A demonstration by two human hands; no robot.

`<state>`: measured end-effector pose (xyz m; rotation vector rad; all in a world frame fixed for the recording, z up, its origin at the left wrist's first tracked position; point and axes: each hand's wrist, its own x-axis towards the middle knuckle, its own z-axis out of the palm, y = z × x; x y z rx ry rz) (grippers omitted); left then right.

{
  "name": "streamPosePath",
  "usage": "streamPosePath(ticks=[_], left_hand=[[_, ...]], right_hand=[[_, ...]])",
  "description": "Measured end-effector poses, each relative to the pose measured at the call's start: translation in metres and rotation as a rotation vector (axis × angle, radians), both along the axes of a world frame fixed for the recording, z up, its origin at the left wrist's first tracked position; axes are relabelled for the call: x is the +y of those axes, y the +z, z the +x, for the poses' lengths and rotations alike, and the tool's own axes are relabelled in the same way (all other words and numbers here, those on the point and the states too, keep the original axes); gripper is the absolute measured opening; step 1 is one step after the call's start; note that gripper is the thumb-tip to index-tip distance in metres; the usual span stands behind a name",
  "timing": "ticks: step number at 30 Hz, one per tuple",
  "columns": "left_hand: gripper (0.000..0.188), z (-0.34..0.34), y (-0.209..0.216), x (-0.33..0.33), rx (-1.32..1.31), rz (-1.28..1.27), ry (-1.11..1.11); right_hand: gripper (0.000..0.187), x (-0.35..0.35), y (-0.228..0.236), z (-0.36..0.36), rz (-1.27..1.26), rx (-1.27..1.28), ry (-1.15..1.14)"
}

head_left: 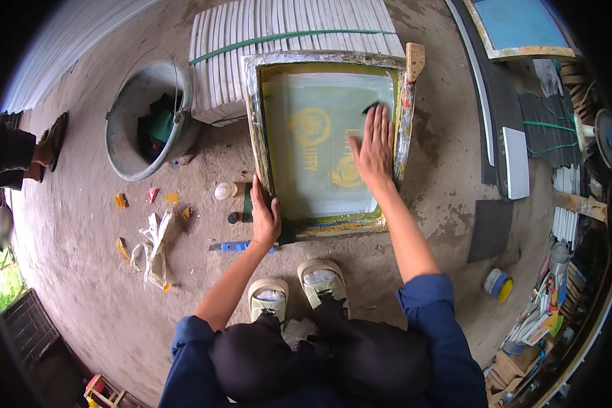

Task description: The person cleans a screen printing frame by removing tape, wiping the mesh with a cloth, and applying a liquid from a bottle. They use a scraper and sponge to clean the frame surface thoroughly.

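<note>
A screen printing frame (pixel 404 136) with a taped, worn wooden border lies before me, yellow designs showing on its pale mesh. Flat on the mesh at the right is my right hand (pixel 372 149), fingers stretched out. A small black piece (pixel 370 107) pokes out at its fingertips; whatever lies under the palm is hidden. My left hand (pixel 264 216) is at the frame's near left corner, with the thumb and fingers on either side of the rail. Near that hand are a small bottle with a pale round top (pixel 225 191), a dark-capped bottle (pixel 234 217) and a blue utility knife (pixel 236 246).
Beyond the frame lies a strapped stack of white boards (pixel 217 68). A grey bucket (pixel 122 129) with dark cloth stands left. White plastic scraps (pixel 155 248) litter the floor. A small tub (pixel 498 284), dark sheet (pixel 491 231) and shelving are right. Another person's foot (pixel 49 146) shows far left.
</note>
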<state>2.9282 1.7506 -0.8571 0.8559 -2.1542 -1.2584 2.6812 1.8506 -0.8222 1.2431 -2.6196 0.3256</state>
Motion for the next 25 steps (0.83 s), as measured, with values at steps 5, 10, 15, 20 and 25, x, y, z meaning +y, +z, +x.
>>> streamPosePath(ticks=[5, 10, 15, 20, 25], left_hand=[[0.063, 0.001, -0.008, -0.002, 0.051, -0.028, -0.016], [0.062, -0.001, -0.006, 0.001, 0.008, -0.115, -0.002], [0.062, -0.004, -0.007, 0.002, 0.036, -0.113, -0.012], [0.064, 0.002, -0.007, -0.003, 0.033, -0.152, 0.005], [0.066, 0.002, -0.009, -0.001, -0.009, -0.042, 0.012]], right_hand=[[0.070, 0.024, -0.042, 0.096, 0.144, -0.273, 0.389], [0.075, 0.018, -0.030, 0.034, 0.011, -0.111, 0.151], [0.069, -0.056, -0.011, 0.025, 0.059, 0.010, 0.166], [0.060, 0.016, -0.037, 0.079, 0.456, 0.004, 0.801], [0.065, -0.067, 0.002, 0.011, -0.125, -0.032, 0.298]])
